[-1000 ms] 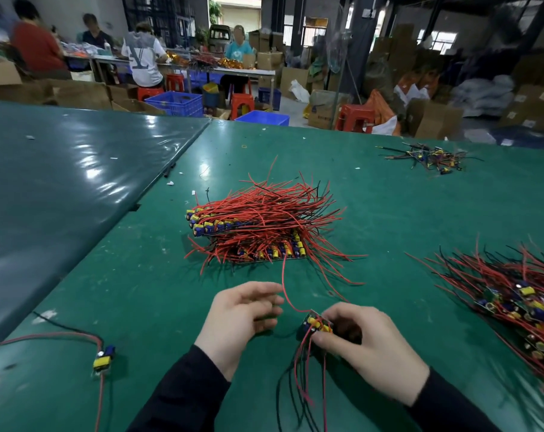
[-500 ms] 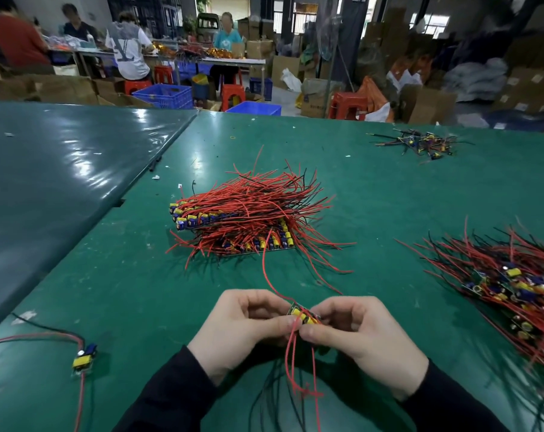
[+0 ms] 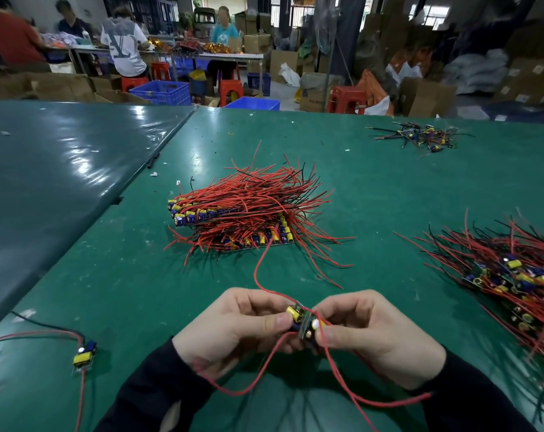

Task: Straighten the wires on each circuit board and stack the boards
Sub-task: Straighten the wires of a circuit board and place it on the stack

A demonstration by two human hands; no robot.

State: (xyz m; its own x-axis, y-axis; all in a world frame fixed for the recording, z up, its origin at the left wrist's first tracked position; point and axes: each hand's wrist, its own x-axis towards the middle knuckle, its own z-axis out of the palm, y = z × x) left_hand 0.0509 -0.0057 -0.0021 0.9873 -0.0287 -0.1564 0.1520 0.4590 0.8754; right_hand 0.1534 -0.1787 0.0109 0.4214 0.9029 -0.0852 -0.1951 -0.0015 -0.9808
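Pinching circuit board (image 3: 303, 322) btwn both grips, left hand (image 3: 233, 325) & right hand (image 3: 367, 335), red wires (image 3: 264, 378) trailing below.

large grey "LV" letters on white T-shirt (image 3: 123, 42) back

Even, fairly bright light from overhead and from windows at the top of the frame. White glare streaks the dark tabletop (image 3: 61, 169) at left. Soft shadows under the hands. Wide-angle bending at the edges; background workers blurred.
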